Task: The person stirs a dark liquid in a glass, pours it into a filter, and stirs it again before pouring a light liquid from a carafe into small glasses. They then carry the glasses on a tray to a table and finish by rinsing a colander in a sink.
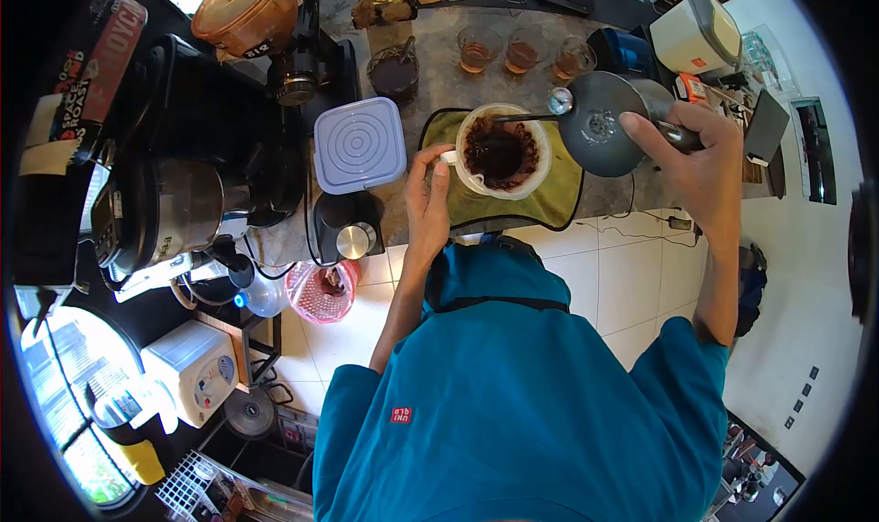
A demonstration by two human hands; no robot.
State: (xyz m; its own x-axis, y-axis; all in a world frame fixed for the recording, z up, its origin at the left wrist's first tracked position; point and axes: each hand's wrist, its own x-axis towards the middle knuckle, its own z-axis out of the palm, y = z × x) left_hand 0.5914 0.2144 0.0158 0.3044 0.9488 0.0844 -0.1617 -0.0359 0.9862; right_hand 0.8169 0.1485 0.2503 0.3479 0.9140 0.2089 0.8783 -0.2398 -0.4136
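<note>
My right hand (698, 160) is wrapped round the handle of a dark gooseneck kettle (586, 142). A round thermometer dial (560, 101) shows on the kettle. The spout reaches left over a white coffee dripper (542, 169), whose inner wall is coated with wet coffee grounds (499, 154). I cannot make out whether water is flowing. At the dripper's left side, the fingers of my left hand (427, 201) close round its small white handle. Under the dripper lies a green cloth (566, 188) with a black edge. Whatever is directly beneath the dripper is hidden.
Glasses of amber liquid (522, 57) stand behind the dripper, near a glass of dark liquid (394, 73). A lidded container (360, 146) sits left of my left hand, beside a coffee machine (183, 201). A pink basket (320, 291) is on the floor.
</note>
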